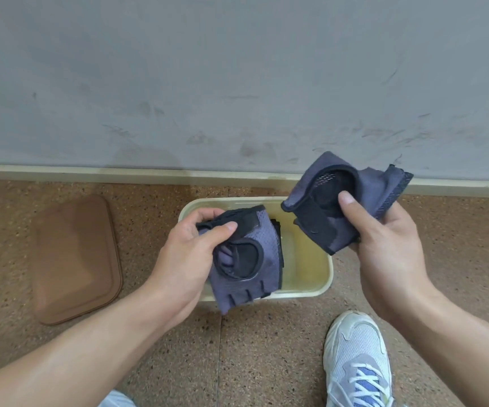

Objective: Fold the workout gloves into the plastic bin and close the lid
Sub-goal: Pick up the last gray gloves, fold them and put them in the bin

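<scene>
1. Left hand (190, 254) pinches one purple glove (249, 259) over the plastic bin (307, 292) — thumb on top, fingers beneath.
2. Right hand (384, 242) clamps the second glove (340, 198) above the bin's far right corner.
3. Brown lid (76, 259) lies on the floor left of the bin — well apart.

The floor (252, 348) is speckled brown stone laid in large tiles, with thin joints running across it. It meets a grey wall (237, 83) along a pale skirting strip (120, 173). A cream plastic bin (310, 292) stands open on the floor close to the skirting. Well apart to its left a brown lid (76, 259) lies flat, its long side slightly turned. Near the bottom edge a white and blue shoe (357, 362) rests on the tiles.
</scene>
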The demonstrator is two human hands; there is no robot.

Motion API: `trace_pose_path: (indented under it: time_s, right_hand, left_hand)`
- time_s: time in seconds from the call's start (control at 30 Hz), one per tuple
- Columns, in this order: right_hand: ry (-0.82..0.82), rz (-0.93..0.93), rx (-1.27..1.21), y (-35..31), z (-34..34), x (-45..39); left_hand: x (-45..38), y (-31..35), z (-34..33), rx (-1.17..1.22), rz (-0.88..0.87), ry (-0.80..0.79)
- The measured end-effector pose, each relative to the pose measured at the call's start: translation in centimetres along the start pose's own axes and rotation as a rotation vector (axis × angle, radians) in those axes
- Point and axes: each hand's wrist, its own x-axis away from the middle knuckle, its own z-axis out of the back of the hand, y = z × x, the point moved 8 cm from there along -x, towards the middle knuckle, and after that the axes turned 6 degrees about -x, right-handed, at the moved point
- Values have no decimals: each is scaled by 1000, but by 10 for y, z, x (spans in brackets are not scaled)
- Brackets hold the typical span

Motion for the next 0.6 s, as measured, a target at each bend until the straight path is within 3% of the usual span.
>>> trace_pose_path:
  time_s: [0.07, 0.17, 0.2, 0.27, 0.3, 0.43, 0.53, 0.6]
  right_hand:
    - [-201, 157, 130, -7, -18, 17]
    - [-690, 349, 642, 7, -52, 46]
    - [-815, 322, 713, 15, -55, 51]
    - [-904, 224, 642, 19, -55, 54]
    - [-873, 191, 551, 18, -54, 52]
    - [-457, 43, 305, 18, -34, 25]
    - [-409, -181, 250, 36, -31, 19]
    - [-397, -204, 186, 34, -34, 20]
  left_hand:
    - [1, 0, -6, 127, 57, -48]
    - [6, 5, -14, 232, 98, -129]
    - [7, 5, -14, 243, 117, -135]
    - [7, 3, -13, 247, 149, -130]
    - [7, 2, -13, 250, 154, -141]
    - [12, 4, -20, 200, 137, -208]
    - [13, 7, -25, 165, 101, -235]
    - [13, 8, -24, 138, 84, -220]
